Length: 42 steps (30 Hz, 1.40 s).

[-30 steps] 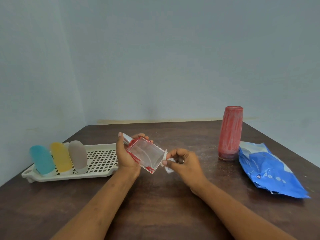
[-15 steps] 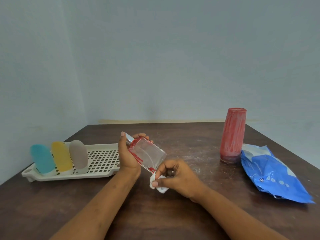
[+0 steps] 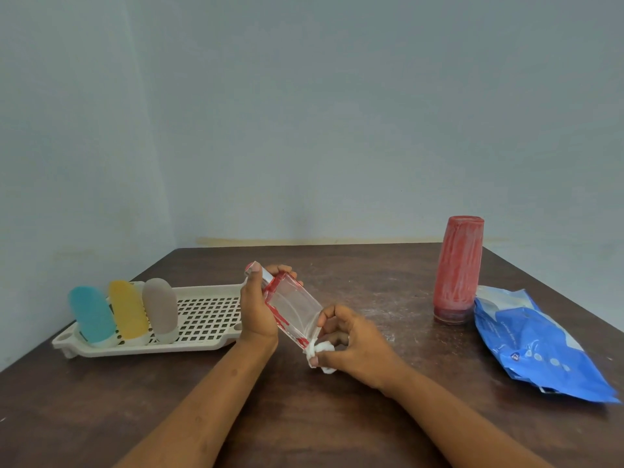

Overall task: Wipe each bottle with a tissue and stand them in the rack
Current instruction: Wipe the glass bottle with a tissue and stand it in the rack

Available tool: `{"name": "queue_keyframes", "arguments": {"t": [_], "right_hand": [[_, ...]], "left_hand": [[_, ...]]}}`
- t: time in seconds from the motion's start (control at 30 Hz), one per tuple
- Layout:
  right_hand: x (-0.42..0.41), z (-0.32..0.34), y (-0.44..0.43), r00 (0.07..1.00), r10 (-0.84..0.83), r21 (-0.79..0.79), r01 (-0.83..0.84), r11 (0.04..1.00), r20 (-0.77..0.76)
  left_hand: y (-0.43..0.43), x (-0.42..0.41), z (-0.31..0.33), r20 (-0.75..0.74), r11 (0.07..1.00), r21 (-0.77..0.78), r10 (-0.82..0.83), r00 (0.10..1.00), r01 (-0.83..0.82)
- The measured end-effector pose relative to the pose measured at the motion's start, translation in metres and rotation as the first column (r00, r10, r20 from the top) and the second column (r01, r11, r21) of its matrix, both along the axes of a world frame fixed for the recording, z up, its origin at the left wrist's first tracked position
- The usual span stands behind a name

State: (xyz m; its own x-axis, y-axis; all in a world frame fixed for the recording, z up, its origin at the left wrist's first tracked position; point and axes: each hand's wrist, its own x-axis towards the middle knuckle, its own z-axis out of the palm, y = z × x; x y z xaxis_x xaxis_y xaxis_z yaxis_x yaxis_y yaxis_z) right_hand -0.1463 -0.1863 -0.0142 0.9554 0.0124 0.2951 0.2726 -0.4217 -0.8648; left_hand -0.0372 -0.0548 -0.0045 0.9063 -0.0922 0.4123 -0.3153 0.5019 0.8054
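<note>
My left hand (image 3: 257, 307) grips a clear, flat bottle with red trim (image 3: 293, 307), tilted with its cap end up and to the left, above the table's middle. My right hand (image 3: 354, 339) pinches a crumpled white tissue (image 3: 319, 352) against the bottle's lower corner. A cream perforated rack (image 3: 206, 319) lies at the left. A teal bottle (image 3: 90, 314), a yellow bottle (image 3: 129, 309) and a grey-brown bottle (image 3: 160, 309) stand in its left end. A tall red bottle (image 3: 457, 268) stands upside down on the table at the right.
A blue tissue pack (image 3: 533, 342) lies at the right, just beside the red bottle. The dark wooden table (image 3: 304, 420) meets pale walls at the back and at the left.
My right hand has slid the tissue from the bottle's right end down to its lower corner. The bottle has tipped a little steeper in my left hand.
</note>
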Motion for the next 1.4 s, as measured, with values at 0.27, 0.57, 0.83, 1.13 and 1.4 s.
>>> {"name": "queue_keyframes", "arguments": {"t": [0.27,0.57,0.83,1.13,1.4], "right_hand": [[0.002,-0.004,0.002,0.998,-0.054,-0.163,0.059,0.985,0.036],[0.007,-0.007,0.0,0.984,-0.163,-0.085,0.169,0.982,0.078],[0.009,-0.006,-0.007,0.985,-0.166,0.129,0.158,0.979,0.049],[0.005,-0.002,-0.012,0.988,-0.101,0.313,0.133,0.94,-0.115],[0.004,0.007,-0.024,0.952,0.072,0.567,0.116,0.815,-0.297]], "left_hand": [[-0.005,-0.002,0.0,-0.1,0.993,0.086,0.091,0.991,-0.083],[-0.007,-0.007,0.004,-0.168,0.971,0.224,0.124,0.978,-0.084],[0.002,-0.007,0.005,0.048,0.835,0.545,0.053,0.997,-0.071],[0.01,-0.018,0.013,0.408,0.479,0.783,0.086,0.909,-0.397],[0.006,-0.01,0.008,0.43,0.465,0.755,0.184,0.884,-0.463]]}}
